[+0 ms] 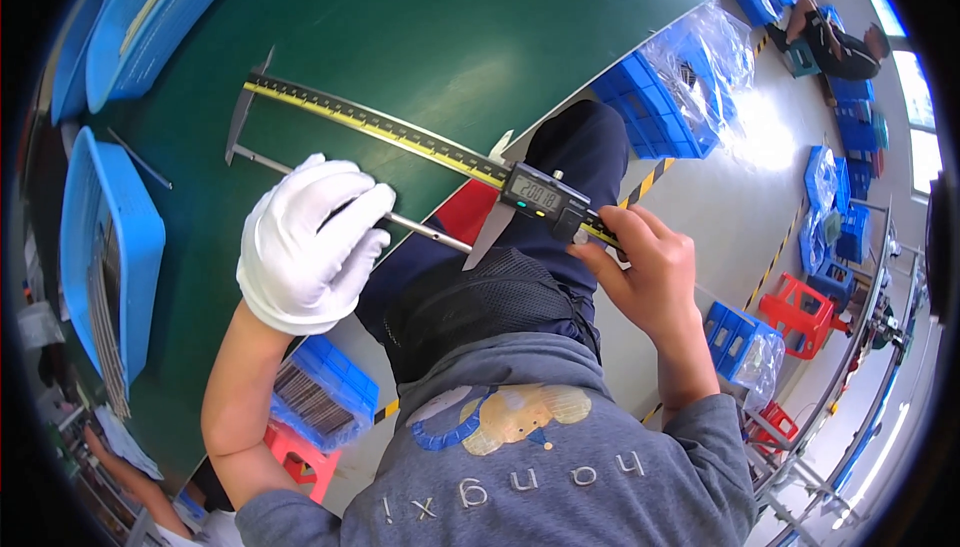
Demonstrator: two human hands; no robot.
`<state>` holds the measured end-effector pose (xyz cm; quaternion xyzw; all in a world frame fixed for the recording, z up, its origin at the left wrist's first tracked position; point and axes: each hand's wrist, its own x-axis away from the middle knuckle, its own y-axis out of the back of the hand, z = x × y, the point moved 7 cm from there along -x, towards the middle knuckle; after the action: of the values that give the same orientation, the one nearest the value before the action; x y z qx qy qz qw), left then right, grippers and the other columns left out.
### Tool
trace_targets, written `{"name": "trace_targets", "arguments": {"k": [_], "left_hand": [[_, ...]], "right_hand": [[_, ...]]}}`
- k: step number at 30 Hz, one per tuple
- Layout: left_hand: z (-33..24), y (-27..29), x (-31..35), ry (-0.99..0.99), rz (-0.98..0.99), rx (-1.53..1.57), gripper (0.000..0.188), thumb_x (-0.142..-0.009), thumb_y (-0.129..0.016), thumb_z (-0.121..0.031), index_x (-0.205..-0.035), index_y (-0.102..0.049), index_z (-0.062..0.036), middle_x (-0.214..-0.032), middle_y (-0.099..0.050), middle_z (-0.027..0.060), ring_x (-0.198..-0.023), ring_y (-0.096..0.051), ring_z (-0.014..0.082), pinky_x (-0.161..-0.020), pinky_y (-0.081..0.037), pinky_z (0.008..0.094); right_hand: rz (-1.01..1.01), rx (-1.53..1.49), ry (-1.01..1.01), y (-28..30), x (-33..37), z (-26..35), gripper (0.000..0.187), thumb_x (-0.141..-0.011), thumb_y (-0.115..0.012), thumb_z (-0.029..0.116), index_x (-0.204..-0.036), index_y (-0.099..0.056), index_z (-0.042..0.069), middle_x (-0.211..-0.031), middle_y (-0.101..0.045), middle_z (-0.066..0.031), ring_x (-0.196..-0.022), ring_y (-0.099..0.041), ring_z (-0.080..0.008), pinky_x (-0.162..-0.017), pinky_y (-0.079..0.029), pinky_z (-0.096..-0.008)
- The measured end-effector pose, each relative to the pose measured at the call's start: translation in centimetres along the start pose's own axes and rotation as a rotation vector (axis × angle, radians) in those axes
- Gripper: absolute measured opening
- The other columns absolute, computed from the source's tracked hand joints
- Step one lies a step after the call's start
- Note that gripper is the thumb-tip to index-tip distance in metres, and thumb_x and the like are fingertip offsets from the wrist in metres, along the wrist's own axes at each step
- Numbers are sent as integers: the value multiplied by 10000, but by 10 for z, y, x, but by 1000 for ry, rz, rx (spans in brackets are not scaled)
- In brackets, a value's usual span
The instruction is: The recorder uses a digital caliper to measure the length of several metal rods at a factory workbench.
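A thin metal rod (430, 232) lies between the jaws of a long digital caliper (385, 127). My left hand (312, 242), in a white glove, is closed round the middle of the rod. One rod end meets the caliper's far-left jaw, and the other reaches the sliding jaw near my lap. My bare right hand (645, 257) grips the caliper at its right end, thumb and fingers just beside the display housing (540, 197). The caliper slants over the green table (400, 17) and past its edge above my legs.
Blue trays (115, 257) stand at the table's left; the nearer one holds several rods. Beside my left elbow, a blue crate (335, 387) of rods sits on a red stool (305, 462). Another blue crate (655, 102) with plastic film stands right of the table. A person (840, 47) sits at the far right.
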<state>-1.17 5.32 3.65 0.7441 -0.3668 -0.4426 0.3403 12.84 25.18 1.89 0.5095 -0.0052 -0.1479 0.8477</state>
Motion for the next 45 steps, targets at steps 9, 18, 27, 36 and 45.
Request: {"name": "trace_targets", "arguments": {"k": [9, 18, 27, 36, 45], "left_hand": [[-1, -4, 1, 0, 37, -8, 351, -604, -734, -77, -947, -662, -63, -952, -606, 95, -877, -602, 313, -820, -499, 455], [-18, -17, -6, 42, 170, -104, 424, -647, -739, -149, -1052, -629, -88, -1081, -584, 94, -1014, -576, 311, -943, -409, 520], [-42, 1, -12, -230, 41, -277, 230, -651, -646, -142, -865, -574, -100, -922, -614, 79, -838, -620, 246, -748, -539, 407], [-16, 27, -152, -514, -43, -502, 188, -628, -635, -163, -759, -534, -74, -690, -465, 63, -655, -546, 240, -521, -466, 335], [47, -57, -278, -712, 4, -471, 98, -697, -589, -103, -748, -505, -99, -712, -492, 66, -688, -550, 230, -561, -467, 343]], "right_hand": [[45, 16, 10, 1, 0, 3, 367, -681, -794, 239, -943, -626, 43, -689, -583, -57, -579, -624, -186, -510, -477, -283], [-1, 47, 15, 2, -11, 2, 318, -685, -774, 230, -902, -629, 49, -686, -583, -54, -552, -609, -202, -484, -459, -297], [-8, 6, 83, 15, -69, -13, 528, -697, -713, 288, -1157, -576, 67, -710, -606, -75, -572, -596, -266, -516, -453, -355], [99, 38, 185, -13, -92, -25, 662, -736, -671, 381, -1281, -495, 50, -699, -611, -97, -594, -620, -280, -510, -472, -388], [51, 39, 176, -17, -95, -23, 663, -722, -683, 390, -1248, -523, 20, -654, -595, -76, -529, -605, -253, -458, -462, -362]]}}
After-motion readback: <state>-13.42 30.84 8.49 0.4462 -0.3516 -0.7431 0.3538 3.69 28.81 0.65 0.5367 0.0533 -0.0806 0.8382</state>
